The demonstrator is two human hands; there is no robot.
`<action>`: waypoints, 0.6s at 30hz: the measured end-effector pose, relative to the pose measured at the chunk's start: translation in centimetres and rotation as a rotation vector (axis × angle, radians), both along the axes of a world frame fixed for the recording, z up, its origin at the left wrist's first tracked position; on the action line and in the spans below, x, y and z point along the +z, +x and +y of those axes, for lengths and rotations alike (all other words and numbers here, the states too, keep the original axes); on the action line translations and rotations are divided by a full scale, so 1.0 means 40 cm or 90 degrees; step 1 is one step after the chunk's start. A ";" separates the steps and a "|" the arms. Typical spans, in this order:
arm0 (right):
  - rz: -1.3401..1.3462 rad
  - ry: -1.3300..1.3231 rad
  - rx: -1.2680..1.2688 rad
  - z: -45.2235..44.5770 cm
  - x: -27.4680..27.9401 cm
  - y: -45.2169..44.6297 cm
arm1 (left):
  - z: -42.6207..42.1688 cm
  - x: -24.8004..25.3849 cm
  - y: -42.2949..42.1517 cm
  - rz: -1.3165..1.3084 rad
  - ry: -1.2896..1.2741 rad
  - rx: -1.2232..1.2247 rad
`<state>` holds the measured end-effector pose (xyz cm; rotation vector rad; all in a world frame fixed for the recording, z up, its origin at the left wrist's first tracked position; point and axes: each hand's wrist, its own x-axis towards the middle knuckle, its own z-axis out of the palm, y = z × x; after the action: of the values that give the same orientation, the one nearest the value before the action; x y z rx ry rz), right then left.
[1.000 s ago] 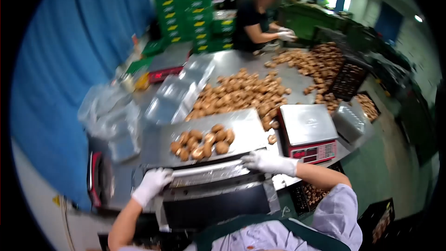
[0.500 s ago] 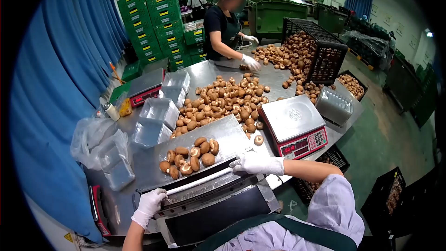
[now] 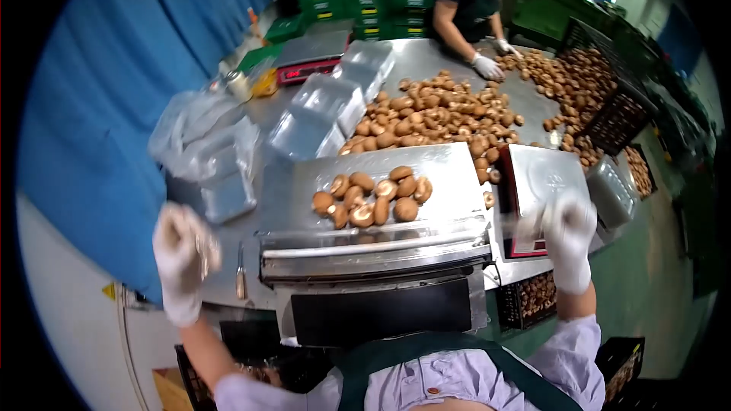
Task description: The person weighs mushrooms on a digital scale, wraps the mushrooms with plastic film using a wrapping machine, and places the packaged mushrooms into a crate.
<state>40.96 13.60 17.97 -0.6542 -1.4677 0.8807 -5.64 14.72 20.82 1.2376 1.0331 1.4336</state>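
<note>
My left hand [image 3: 181,255], in a white glove, is raised left of the wrapping machine [image 3: 381,255]. Its fingers are curled together and blurred; anything in them is too unclear to name. My right hand [image 3: 569,236], also gloved, hangs over the front of the right scale [image 3: 550,176], its fingers smeared by motion. Between the hands, a group of brown mushrooms [image 3: 406,209] lies on the metal plate [image 3: 293,198] behind the machine's white roller. Clear film seems to lie across the plate's front part.
A large mushroom pile [image 3: 449,110] spreads behind the plate. Clear trays [image 3: 308,133] and a plastic bag [image 3: 194,125] are to the left. Another scale [image 3: 308,68] stands further back. A co-worker [image 3: 464,7] handles mushrooms beside a black crate [image 3: 620,114].
Both hands have left the machine's roller and moved outward, left and right. The view has turned, and the co-worker's hands are now close together by the mushrooms.
</note>
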 end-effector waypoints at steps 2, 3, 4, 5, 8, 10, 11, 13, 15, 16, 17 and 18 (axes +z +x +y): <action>-0.043 -0.075 -0.219 0.160 0.037 -0.074 | 0.169 -0.018 0.042 0.017 0.184 0.020; -0.143 0.076 -0.278 0.279 -0.009 -0.090 | 0.266 -0.055 0.063 0.111 0.226 0.012; -0.306 0.239 -0.321 0.377 -0.068 -0.104 | 0.341 -0.113 0.091 0.192 0.211 0.044; -0.405 0.226 -0.298 0.455 -0.152 -0.118 | 0.410 -0.198 0.088 0.451 0.252 0.073; -0.741 0.026 -0.127 0.443 -0.251 -0.170 | 0.498 -0.438 0.070 0.792 0.272 -0.111; -0.822 0.177 -0.138 0.476 -0.409 -0.113 | 0.464 -0.492 0.066 0.825 0.310 -0.113; -0.577 0.077 -0.098 0.470 -0.464 -0.105 | 0.443 -0.500 0.059 0.818 0.322 -0.122; -0.292 -0.153 -0.010 0.441 -0.498 -0.097 | 0.392 -0.481 0.051 0.811 0.319 -0.142; -0.209 -0.294 -0.019 0.411 -0.480 -0.096 | 0.357 -0.441 0.045 0.573 -0.010 -0.280; -0.207 -0.297 -0.019 0.398 -0.452 -0.103 | 0.345 -0.452 0.047 0.574 -0.013 -0.282; -0.291 -0.397 -0.040 0.390 -0.413 -0.110 | 0.326 -0.470 0.052 0.297 -0.247 -0.274; -0.375 -0.494 -0.061 0.388 -0.389 -0.112 | 0.312 -0.469 0.062 0.008 -0.462 -0.251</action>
<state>36.49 29.14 2.39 -1.6546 -1.5570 1.2531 -3.18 27.22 2.07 0.8410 1.1034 0.6494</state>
